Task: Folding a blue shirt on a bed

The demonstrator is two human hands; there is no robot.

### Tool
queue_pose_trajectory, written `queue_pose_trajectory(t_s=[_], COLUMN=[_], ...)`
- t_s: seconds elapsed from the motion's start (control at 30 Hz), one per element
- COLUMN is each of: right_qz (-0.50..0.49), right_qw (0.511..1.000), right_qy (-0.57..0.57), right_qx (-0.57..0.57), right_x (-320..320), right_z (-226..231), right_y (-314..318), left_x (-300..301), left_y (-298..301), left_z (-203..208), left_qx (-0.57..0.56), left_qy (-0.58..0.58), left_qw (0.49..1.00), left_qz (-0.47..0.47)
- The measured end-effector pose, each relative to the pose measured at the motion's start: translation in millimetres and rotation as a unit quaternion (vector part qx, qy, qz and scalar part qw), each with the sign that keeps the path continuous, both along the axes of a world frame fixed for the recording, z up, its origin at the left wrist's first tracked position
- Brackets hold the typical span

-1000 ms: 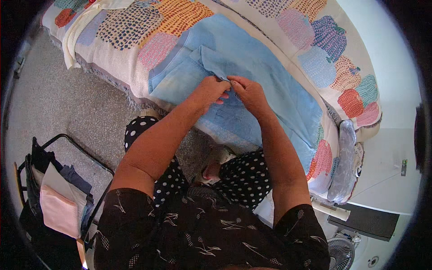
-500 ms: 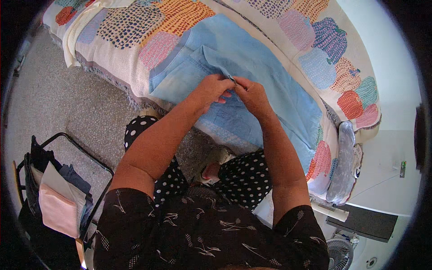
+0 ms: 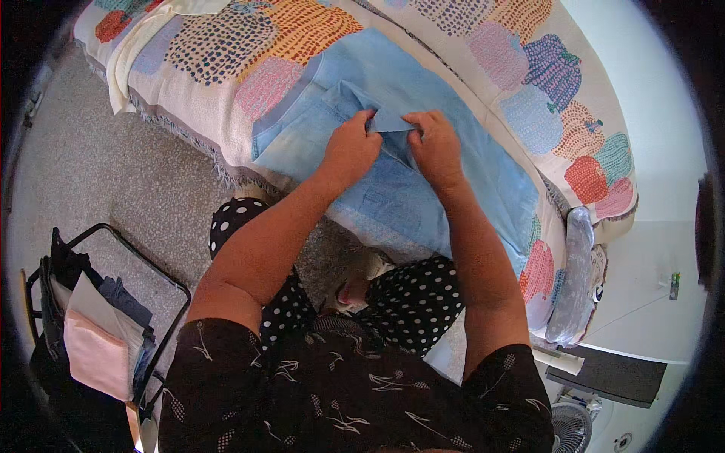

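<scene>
A light blue denim garment (image 3: pixel 476 174) lies spread over the patterned sofa cover in front of me; I cannot tell its exact kind. My left hand (image 3: pixel 353 149) pinches a raised edge of the cloth near the garment's middle. A short way to the right, my right hand (image 3: pixel 436 145) grips the same edge between thumb and fingers. The stretch of edge between both hands is pulled fairly straight, and a dark fold opens below it. Parts of the fingertips are hidden by the cloth.
The sofa (image 3: pixel 204 113) wears a fringed cover with colourful pumpkin shapes. A cream cloth (image 3: pixel 124 72) hangs over it at far left. On the lower left, a black-framed chair (image 3: pixel 162 268) bears folded clothes (image 3: pixel 98 355). A grey bolster (image 3: pixel 572 275) and a fan (image 3: pixel 570 426) are at right.
My hands have moved apart, from nearly touching to a gap with a stretch of denim edge between them. The raised fold has opened.
</scene>
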State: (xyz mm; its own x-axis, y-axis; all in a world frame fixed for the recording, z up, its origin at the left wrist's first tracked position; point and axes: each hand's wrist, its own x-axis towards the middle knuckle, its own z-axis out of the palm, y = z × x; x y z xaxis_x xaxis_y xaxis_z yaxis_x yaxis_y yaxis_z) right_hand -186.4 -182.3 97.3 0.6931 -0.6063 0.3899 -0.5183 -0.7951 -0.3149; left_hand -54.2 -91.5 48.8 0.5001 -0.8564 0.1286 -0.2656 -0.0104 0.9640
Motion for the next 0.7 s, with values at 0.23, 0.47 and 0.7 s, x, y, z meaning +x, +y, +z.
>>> queue_pose_trajectory(t_s=[0.23, 0.47, 0.7], right_qz=[0.027, -0.157, -0.237], right_qw=[0.959, 0.959, 0.890], right_qy=[0.068, 0.167, -0.030], right_qx=[-0.275, -0.169, 0.387], right_x=[15.8, 11.8, 7.7], right_z=[33.3, 32.9, 37.6], right_y=[-49.2, -77.9, -67.0], left_x=[-13.4, -15.5, -26.1], left_y=[5.9, -2.4, -6.1], left_z=[15.3, 16.5, 11.8], left_qx=[-0.033, -0.040, -0.040], left_qy=[-0.042, 0.066, -0.030], left_qw=[0.997, 0.996, 0.997], left_qz=[-0.064, -0.040, -0.052])
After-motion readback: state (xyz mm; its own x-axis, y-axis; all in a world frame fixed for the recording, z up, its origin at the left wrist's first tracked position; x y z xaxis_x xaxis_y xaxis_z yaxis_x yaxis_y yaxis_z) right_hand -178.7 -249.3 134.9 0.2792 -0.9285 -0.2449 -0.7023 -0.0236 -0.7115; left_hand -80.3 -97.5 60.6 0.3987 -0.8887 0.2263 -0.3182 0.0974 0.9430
